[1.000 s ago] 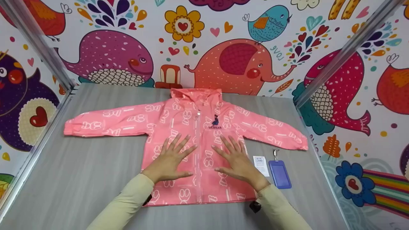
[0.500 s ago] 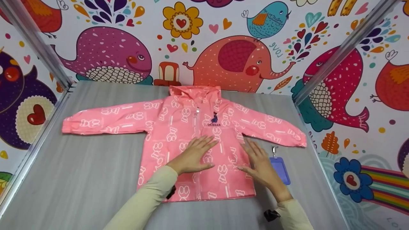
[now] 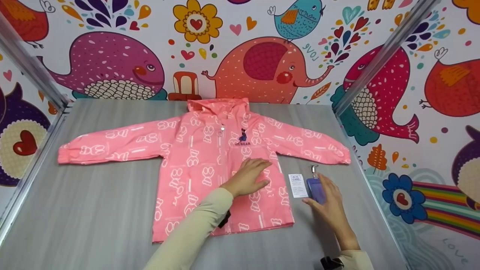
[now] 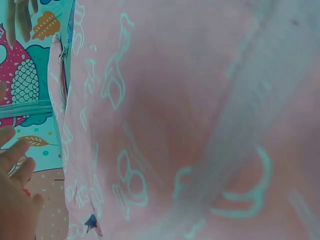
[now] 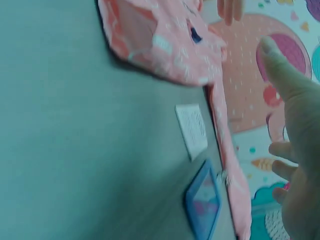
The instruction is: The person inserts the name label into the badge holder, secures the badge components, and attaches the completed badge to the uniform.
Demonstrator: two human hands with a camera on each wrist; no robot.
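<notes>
A pink hooded jacket [image 3: 210, 165] with white outline prints lies face up, its sleeves spread out. My left hand [image 3: 247, 178] is over the jacket's front, fingers extended; in the left wrist view this hand [image 4: 20, 192] shows at the left edge. On the right, my right hand [image 3: 330, 200] hovers by a purple badge holder [image 3: 317, 189] with a metal clip and partly covers it. In the right wrist view the hand [image 5: 305, 135] is apart from the holder [image 5: 204, 202], thumb and fingers spread. A white printed card [image 3: 298, 185] lies between jacket and holder.
The grey table [image 3: 93, 206] bears all of these. Behind it stands a wall [image 3: 232, 33] printed with cartoon animals. Metal posts [image 3: 386, 56] rise at the back corners, and metal edging [image 3: 32, 176] runs along the left side.
My right hand has moved right, from the jacket to the badge holder. My left hand has shifted right across the jacket. The head view has turned slightly right.
</notes>
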